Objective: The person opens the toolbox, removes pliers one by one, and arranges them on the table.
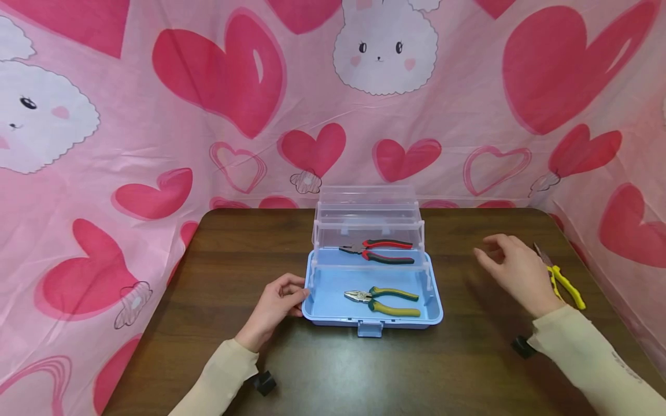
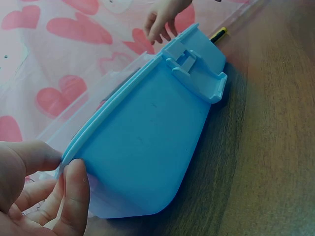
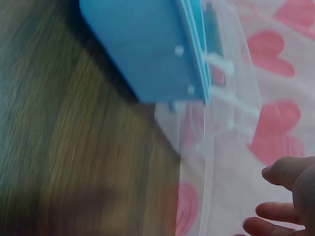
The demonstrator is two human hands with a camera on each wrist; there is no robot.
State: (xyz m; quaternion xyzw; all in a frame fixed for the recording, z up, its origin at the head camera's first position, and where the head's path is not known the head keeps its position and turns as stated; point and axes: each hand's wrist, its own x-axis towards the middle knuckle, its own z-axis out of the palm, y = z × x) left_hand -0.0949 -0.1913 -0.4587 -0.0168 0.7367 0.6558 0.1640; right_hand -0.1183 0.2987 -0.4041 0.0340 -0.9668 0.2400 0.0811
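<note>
A left hand [image 1: 273, 306] is pinching the left rim of a light-blue plastic toolbox [image 1: 330, 300] between thumb and fingers; the toolbox is standing mid-tabletop [image 1: 322, 370], its clear tiered trays [image 1: 369, 215] rising behind. Green-and-yellow combination pliers [image 1: 391, 301] are lying inside; red-and-black pliers [image 1: 387, 252] are resting farther back, whether in a tray I cannot tell. The right hand [image 1: 520, 274] is hovering well to the right, fingers loosely bent, holding nothing, near yellow-handled pliers [image 1: 564, 286]. Small print [image 1: 626, 368] is showing on the right sleeve [image 1: 583, 349], too faint to read.
</note>
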